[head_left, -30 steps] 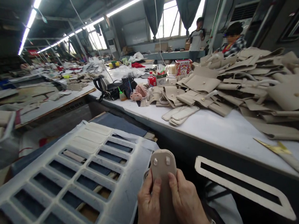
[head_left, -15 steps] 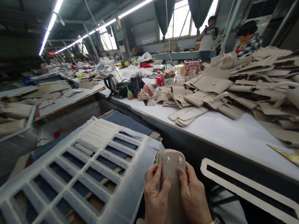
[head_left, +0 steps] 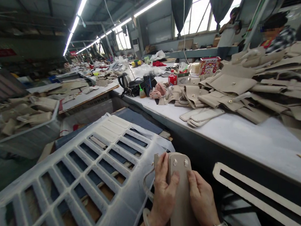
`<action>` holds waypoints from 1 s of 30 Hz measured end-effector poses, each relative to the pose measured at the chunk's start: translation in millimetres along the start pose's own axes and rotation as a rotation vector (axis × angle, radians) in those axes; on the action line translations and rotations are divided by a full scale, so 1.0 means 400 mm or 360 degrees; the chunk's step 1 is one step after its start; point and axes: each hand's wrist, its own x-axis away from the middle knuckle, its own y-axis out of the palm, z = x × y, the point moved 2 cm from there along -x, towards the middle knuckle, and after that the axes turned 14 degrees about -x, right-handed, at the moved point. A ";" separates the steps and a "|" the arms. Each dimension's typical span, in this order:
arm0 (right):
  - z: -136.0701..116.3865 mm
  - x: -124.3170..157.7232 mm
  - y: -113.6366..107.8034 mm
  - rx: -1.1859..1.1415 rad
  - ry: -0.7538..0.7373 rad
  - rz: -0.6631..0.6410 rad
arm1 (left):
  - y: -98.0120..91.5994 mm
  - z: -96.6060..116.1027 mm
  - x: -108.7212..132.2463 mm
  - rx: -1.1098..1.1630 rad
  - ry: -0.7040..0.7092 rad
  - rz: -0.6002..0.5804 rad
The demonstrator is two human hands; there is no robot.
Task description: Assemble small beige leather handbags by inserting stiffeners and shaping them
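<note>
Both hands hold a long beige leather piece point(head_left: 182, 195) with a rounded top end and two small pale fittings near that end. My left hand point(head_left: 165, 193) grips its left side, thumb on the front face, fingers round the edge. On the right edge, my right hand point(head_left: 202, 196) is closed with its thumb near the border. Beside my left hand hangs a thin beige strap point(head_left: 146, 184), and part of another beige layer shows behind the held piece.
A white slotted plastic tray point(head_left: 79, 173) lies at the left. On the white table point(head_left: 231, 126) are heaped beige leather pieces point(head_left: 232, 80), flat oval pieces point(head_left: 202, 115), a red bottle point(head_left: 172, 78) and a pink fan point(head_left: 160, 90). A slotted beige loop point(head_left: 264, 194) juts out at the lower right. Two people are at the back right.
The view has turned left, so the surroundings sit further right. My left hand has moved up the held piece, and the strap and an edge behind it now show at its left.
</note>
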 end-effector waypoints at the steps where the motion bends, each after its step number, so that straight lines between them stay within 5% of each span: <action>1: 0.000 0.001 0.000 -0.0013 -0.0006 -0.0007 | -0.001 0.007 -0.012 0.0028 0.0024 -0.0052; 6: 0.000 0.006 -0.003 -0.0020 -0.0033 0.0003 | 0.000 0.036 -0.045 0.0101 0.0029 -0.0209; 15: 0.012 0.059 -0.006 -0.0161 -0.0011 0.0010 | -0.001 0.008 -0.042 0.0284 -0.0270 -0.0252; 23: 0.049 0.086 -0.014 -0.0218 -0.0123 0.0145 | 0.015 0.018 -0.038 0.0312 -0.0129 -0.0242; 30: 0.069 0.076 -0.024 -0.0403 0.0127 0.0095 | 0.005 -0.014 0.024 0.0312 0.0027 -0.0314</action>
